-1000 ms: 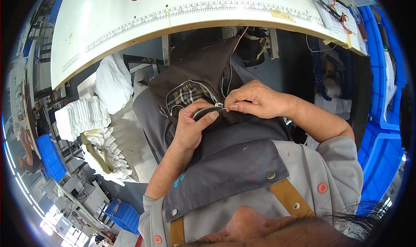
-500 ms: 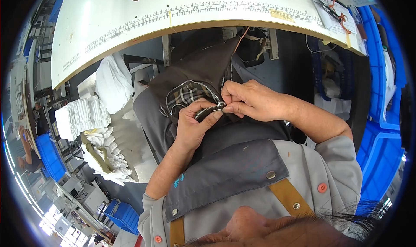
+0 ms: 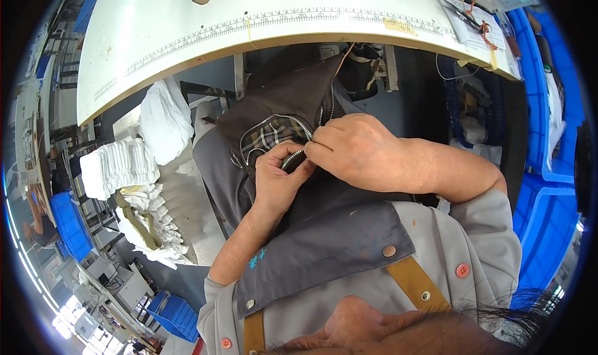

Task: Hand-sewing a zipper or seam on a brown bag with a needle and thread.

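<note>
A dark brown fabric piece (image 3: pixel 268 90) lies across my lap, with a plaid lining (image 3: pixel 274 135) showing inside a curved opening. A metal-toothed zipper (image 3: pixel 294 161) runs along that opening. Its lower end is pinched between the thumb and fingers of my left hand (image 3: pixel 277 177). My right hand (image 3: pixel 358 148) presses close beside it, fingers closed on the zipper where the toothed rows come together. Whatever part lies under those right fingertips, slider included, is hidden. Another toothed row climbs the fabric toward the table.
Ahead stands a white table (image 3: pixel 187 24) with a printed ruler along its edge; scissors (image 3: pixel 467 15) lie on papers at its right. Stacked white cloth pieces (image 3: pixel 118 168) rest on a stand to the left. Blue bins (image 3: pixel 548 211) line the right side.
My right hand has turned over the zipper and shifted slightly left, so its fingertips now cover the joining point that showed before. My left hand keeps its pinch.
</note>
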Demonstrator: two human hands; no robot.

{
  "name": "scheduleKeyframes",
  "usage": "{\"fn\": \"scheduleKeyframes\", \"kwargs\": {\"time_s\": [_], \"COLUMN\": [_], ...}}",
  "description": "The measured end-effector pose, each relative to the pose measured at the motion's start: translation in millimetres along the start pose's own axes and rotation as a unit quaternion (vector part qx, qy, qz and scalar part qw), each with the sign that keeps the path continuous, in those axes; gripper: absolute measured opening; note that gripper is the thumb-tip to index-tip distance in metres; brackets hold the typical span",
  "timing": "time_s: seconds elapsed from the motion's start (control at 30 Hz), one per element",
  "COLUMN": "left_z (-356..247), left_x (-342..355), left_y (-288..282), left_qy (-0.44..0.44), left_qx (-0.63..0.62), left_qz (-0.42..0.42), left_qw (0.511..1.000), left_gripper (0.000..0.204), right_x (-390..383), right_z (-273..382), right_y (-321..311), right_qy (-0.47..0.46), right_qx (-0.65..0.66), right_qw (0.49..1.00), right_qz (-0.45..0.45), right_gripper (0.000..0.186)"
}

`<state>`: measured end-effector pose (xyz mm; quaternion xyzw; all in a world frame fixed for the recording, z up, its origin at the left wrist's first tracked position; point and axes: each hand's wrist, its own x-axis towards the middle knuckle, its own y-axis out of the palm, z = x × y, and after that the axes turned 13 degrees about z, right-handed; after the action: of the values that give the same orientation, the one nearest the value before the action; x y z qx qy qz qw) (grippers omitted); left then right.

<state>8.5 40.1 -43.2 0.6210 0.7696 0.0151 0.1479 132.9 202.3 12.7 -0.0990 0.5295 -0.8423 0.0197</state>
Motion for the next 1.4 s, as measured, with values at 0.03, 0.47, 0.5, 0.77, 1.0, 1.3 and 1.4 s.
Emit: {"fn": "scheduleKeyframes", "kwargs": {"time_s": [0.03, 0.47, 0.5, 0.77, 1.0, 1.3, 1.4], "left_z": [2.0, 0.1, 3.4, -8.9, -11.2, -10.8, -10.7], "left_x": [-1.3, -1.9, -3.0, -2.5, 0.1, 1.0, 1.4], "left_y": [-0.7, 3.5, 1.3, 3.2, 5.4, 6.7, 6.0], "left_qy": [0.001, 0.021, -0.016, -0.078, -0.076, -0.093, -0.091], "left_qx": [0.000, 0.031, 0.011, 0.005, 0.007, 0.013, 0.009], "left_qz": [-0.002, -0.055, -0.038, -0.046, -0.039, -0.049, -0.047], "left_qw": [1.000, 0.998, 0.999, 0.996, 0.996, 0.994, 0.995], "left_gripper": [0.014, 0.013, 0.013, 0.016, 0.014, 0.014, 0.014], "right_x": [2.5, 49.7, 45.9, 16.6, 4.7, -24.0, -26.7], "right_z": [2.0, -5.6, -6.0, -32.8, -40.6, -55.5, -47.5], "right_y": [-1.0, -10.3, -20.2, -83.9, -86.7, -14.2, -1.9], "right_qy": [-0.003, -0.097, 0.008, 0.090, 0.032, 0.145, 0.094], "right_qx": [0.000, 0.145, 0.331, 0.596, 0.613, 0.375, 0.257], "right_qw": [1.000, 0.979, 0.943, 0.795, 0.770, 0.915, 0.961], "right_qz": [0.001, -0.108, -0.037, -0.063, -0.174, 0.029, -0.050], "right_gripper": [0.016, 0.009, 0.010, 0.026, 0.026, 0.014, 0.020]}}
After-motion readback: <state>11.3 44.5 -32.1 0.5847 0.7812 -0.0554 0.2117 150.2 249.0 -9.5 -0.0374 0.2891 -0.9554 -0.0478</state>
